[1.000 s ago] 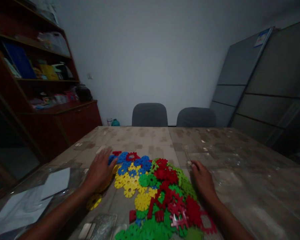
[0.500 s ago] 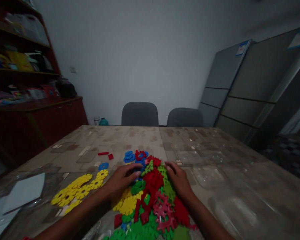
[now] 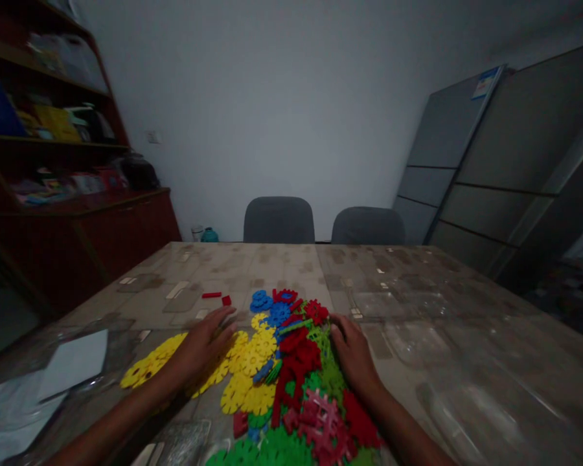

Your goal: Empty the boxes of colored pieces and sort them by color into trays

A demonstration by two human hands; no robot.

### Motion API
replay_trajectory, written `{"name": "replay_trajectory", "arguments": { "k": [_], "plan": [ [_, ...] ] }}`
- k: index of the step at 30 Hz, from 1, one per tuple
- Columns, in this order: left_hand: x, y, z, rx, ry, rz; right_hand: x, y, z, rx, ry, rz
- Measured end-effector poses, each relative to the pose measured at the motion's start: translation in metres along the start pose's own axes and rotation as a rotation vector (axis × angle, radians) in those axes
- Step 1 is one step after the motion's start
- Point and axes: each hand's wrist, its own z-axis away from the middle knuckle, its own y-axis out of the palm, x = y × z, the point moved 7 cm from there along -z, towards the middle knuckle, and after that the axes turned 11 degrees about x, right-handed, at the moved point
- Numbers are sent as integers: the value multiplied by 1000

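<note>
1. your left hand (image 3: 208, 340) is over the yellow discs (image 3: 255, 356), left of the main heap, and your forearm cuts across more yellow ones on that side. fingers are stretched out, thumb apart from them. can't tell if the palm is touching anything.
2. your right hand (image 3: 354, 353) is up against the right side of the heap, right by the light green pieces (image 3: 331, 372). thumb's a little apart from the forefinger, nothing visible between them. can't make out the other fingers.
3. the heap itself runs from the middle of the tabletop (image 3: 282, 265) down toward its near edge. blue discs (image 3: 260, 301) at the far end, red pieces (image 3: 298, 353) through the middle, dark green pieces (image 3: 267, 450) closest to you.
4. past your left fingertips, toward the far edge, you've got a red stick (image 3: 212, 295) and a small red block (image 3: 227, 300), both off the heap and not touching each other.
5. a white card (image 3: 75, 362) is lying toward the near left corner, well apart from the heap.
6. two gray chairs (image 3: 278, 220) stand beyond the far edge.
</note>
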Motion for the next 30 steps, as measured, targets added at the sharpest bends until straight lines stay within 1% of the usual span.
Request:
{"name": "replay_trajectory", "arguments": {
  "k": [2, 4, 5, 7, 10, 12, 13, 14, 16, 19, 21, 23, 26, 30],
  "plan": [
    [6, 9, 3, 26, -2, -27, 18, 10, -1, 51, -54, 10],
    [8, 15, 5, 31, -7, -56, 30, 5, -5, 62, -57, 58],
    [8, 16, 6, 29, -12, -70, 32, -3, -8, 42, -34, 102],
    [8, 18, 7, 26, -17, -96, 30, -31, -15, -35, 48, 218],
    [9, 20, 9, 33, -18, -124, 17, -74, -23, -139, 223, 410],
    [9, 22, 11, 37, -19, -132, 6, -93, -26, -149, 344, 507],
    [8, 24, 12, 42, -14, -131, 2, -97, -27, -134, 395, 544],
    [6, 25, 14, 50, 1, -124, -1, -97, -28, -107, 434, 574],
    [-1, 27, 18, 79, 59, -94, -3, -91, -31, -36, 469, 621],
    [-16, 26, 26, 113, 152, -41, 4, -72, -37, 62, 447, 673],
    [-23, 24, 30, 112, 181, -22, 10, -62, -39, 98, 435, 704],
    [-26, 20, 32, 103, 187, -14, 15, -58, -39, 117, 428, 734],
    [-19, 11, 26, 60, 160, -8, 17, -59, -37, 131, 403, 767],
    [0, -7, 5, -17, 69, -8, 14, -61, -34, 135, 398, 793]
  ]
}}
